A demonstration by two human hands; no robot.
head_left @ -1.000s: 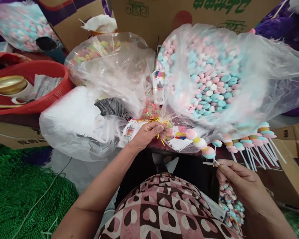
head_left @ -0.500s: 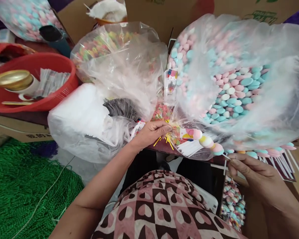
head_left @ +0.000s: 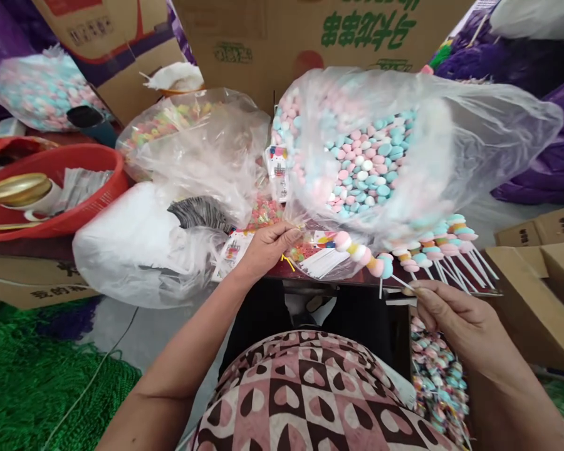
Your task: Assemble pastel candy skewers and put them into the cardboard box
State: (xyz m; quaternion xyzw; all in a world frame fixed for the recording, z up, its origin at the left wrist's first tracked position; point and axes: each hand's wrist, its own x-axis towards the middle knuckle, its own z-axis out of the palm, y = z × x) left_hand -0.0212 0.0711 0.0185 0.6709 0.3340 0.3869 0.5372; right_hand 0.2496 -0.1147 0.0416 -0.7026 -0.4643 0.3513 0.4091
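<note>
My right hand (head_left: 446,313) pinches the white stick of a candy skewer (head_left: 363,253) strung with pink, yellow, white and blue pieces; the skewer points up-left toward the table edge. My left hand (head_left: 266,245) is closed at the table's front edge, fingertips pinching thin yellow twist ties (head_left: 287,260) beside small printed cards (head_left: 231,249) and clear wrappers (head_left: 323,262). Behind both hands a big clear bag of pink, blue and white candies (head_left: 371,163) lies open. A row of finished skewers (head_left: 444,247) rests under its right side.
A red basket (head_left: 87,191) with a gold tape roll (head_left: 16,188) sits far left. A bag of multicoloured candy (head_left: 178,122) and a white bag (head_left: 131,232) lie centre-left. Cardboard boxes (head_left: 540,288) stand right, wrapped skewers (head_left: 439,376) below them, green netting (head_left: 37,388) on the floor.
The view has tilted and shifted. My right hand stays on the skewer stick, now slightly lower and left; my left hand keeps pinching at the yellow ties.
</note>
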